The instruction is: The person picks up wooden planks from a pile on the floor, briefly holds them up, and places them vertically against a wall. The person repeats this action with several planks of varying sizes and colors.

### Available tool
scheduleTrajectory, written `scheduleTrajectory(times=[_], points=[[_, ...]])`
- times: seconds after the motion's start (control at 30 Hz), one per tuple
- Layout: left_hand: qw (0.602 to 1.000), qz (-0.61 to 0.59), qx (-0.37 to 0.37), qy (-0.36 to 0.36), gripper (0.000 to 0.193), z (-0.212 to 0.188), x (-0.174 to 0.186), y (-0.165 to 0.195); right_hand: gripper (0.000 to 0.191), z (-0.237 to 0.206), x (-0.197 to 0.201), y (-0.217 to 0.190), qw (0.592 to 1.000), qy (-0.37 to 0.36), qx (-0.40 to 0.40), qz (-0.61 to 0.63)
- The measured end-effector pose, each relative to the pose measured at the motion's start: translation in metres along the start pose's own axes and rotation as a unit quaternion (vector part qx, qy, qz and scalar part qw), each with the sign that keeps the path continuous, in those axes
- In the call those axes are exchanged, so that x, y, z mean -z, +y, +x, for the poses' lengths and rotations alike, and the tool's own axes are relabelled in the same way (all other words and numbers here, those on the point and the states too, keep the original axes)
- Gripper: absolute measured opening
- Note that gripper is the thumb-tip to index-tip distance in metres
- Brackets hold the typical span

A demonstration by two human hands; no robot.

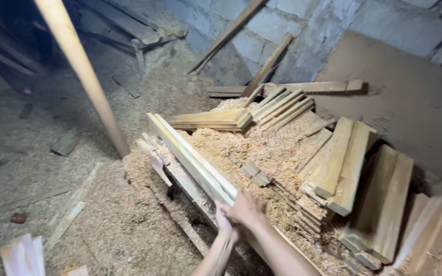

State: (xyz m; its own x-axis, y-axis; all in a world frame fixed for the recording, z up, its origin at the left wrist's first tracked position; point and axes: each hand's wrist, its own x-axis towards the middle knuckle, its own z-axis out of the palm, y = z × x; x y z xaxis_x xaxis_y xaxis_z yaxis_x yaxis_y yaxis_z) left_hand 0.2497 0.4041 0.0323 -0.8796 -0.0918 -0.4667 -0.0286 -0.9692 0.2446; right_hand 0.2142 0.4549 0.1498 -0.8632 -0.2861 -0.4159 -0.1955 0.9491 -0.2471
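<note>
— Where are your hands sitting?
— Your right hand (247, 208) and left hand (224, 221) are both gripping the near end of the long pale plank (190, 157).
— And the plank?
— It's stretching away from you along the left edge of the sawdust-covered wood pile (262, 148).

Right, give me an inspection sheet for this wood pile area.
Surface: floor covered in sawdust and shavings.
Job's things: long pale plank lying on the pile, near end held.
Clutter: stacked short boards, planks by the wall, loose offcuts.
Grippers: left hand and right hand both gripping the plank's near end.
Cables: nothing seen.
Surroundings: block wall, flat sheet board leaning against it, slanted round pole.
</note>
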Motion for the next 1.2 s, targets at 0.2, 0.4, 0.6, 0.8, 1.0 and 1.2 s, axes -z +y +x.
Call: scheduleTrajectory(times=[0.2, 0.4, 0.6, 0.8, 1.0, 1.2], points=[[0.996, 0.057, 0.039, 0.064, 0.081, 0.024, 0.018, 0.029, 0.061, -0.010, -0.027, 0.048, 0.987, 0.107, 0.121, -0.015], [0.995, 0.012, -0.096, 0.012, 0.096, 0.057, 0.010, -0.010, 0.061, -0.072, -0.017, 0.096, 0.987, 0.080, 0.081, -0.110], [0.994, 0.017, -0.101, -0.037, 0.102, 0.012, -0.031, -0.101, 0.067, -0.131, -0.001, 0.215, 0.912, 0.328, 0.191, -0.156], [0.968, -0.005, -0.022, -0.250, 0.100, -0.049, -0.087, -0.144, 0.081, -0.182, 0.031, 0.314, 0.925, 0.307, 0.180, -0.135], [0.955, 0.007, -0.076, -0.287, 0.099, -0.105, -0.127, -0.231, 0.080, -0.279, 0.065, 0.400, 0.958, 0.235, 0.136, -0.096], [0.939, -0.009, -0.131, -0.318, 0.098, -0.162, -0.155, -0.343, 0.065, -0.351, 0.084, 0.484, 0.924, 0.321, 0.198, -0.058]])
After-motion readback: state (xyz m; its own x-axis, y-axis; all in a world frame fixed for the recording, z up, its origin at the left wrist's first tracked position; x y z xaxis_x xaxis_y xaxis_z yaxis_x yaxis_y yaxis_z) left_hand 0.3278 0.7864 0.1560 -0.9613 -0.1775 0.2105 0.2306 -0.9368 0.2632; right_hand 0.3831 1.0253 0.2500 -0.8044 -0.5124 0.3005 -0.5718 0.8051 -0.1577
